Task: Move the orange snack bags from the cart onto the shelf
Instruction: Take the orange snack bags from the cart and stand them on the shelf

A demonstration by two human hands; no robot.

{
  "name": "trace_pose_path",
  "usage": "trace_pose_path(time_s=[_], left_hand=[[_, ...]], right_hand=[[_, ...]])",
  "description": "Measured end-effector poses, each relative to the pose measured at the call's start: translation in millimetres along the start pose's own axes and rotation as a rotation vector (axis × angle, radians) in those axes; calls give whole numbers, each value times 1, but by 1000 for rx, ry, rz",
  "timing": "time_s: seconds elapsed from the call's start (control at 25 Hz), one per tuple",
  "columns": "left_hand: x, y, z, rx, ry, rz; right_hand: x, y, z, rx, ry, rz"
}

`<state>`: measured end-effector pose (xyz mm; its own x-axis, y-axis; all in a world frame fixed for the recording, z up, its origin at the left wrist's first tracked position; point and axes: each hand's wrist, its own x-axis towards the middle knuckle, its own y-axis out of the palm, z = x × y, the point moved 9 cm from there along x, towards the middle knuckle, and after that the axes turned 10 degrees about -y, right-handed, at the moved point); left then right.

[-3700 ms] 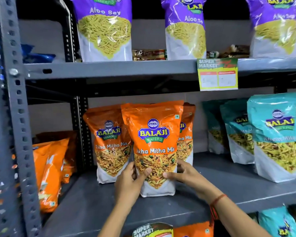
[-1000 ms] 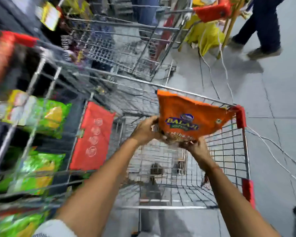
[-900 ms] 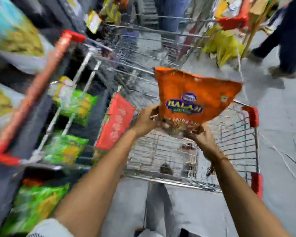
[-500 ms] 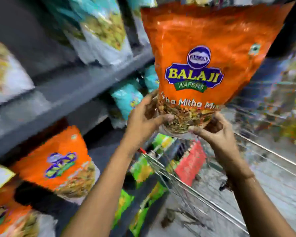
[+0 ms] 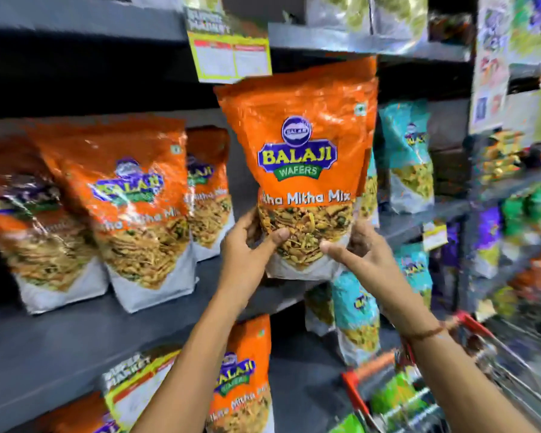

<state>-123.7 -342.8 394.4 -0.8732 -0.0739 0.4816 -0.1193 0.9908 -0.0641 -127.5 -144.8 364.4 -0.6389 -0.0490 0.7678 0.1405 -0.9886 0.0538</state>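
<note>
I hold an orange Balaji snack bag (image 5: 300, 145) upright in the air in front of the grey middle shelf (image 5: 75, 335). My left hand (image 5: 247, 254) grips its lower left corner and my right hand (image 5: 359, 254) grips its lower right corner. Three more orange bags (image 5: 128, 195) stand on that shelf to the left of the held one. The wire cart (image 5: 450, 379) with red trim shows at the bottom right.
Teal snack bags (image 5: 409, 157) stand to the right on the same shelf and below it. A yellow price tag (image 5: 231, 54) hangs from the upper shelf edge just above the held bag. Another orange bag (image 5: 241, 376) stands on the lower shelf. Green packets (image 5: 394, 398) lie in the cart.
I lifted the orange bag out of the cart with both hands and turned left. The view now faces the shelf, with the bag raised level with the orange row.
</note>
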Motion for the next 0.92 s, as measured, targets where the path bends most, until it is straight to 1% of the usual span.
trace_pose_path(time_s=[0.16, 0.28, 0.4, 0.56, 0.68, 0.8, 0.92], left_hand=[[31, -2, 36, 34, -101, -66], [51, 3, 56, 64, -186, -82], [66, 6, 69, 59, -228, -92], [80, 9, 76, 83, -254, -101], [86, 12, 76, 118, -254, -97], [88, 14, 78, 125, -252, -92], [84, 13, 75, 134, -265, -89]], right_hand=[[21, 0, -38, -34, 64, 46], [38, -7, -57, -80, 96, 54], [51, -11, -72, -104, 114, 44], [65, -14, -88, -136, 104, 16], [71, -17, -95, -112, 99, -10], [74, -18, -101, -109, 86, 8], [71, -19, -102, -109, 106, -10]])
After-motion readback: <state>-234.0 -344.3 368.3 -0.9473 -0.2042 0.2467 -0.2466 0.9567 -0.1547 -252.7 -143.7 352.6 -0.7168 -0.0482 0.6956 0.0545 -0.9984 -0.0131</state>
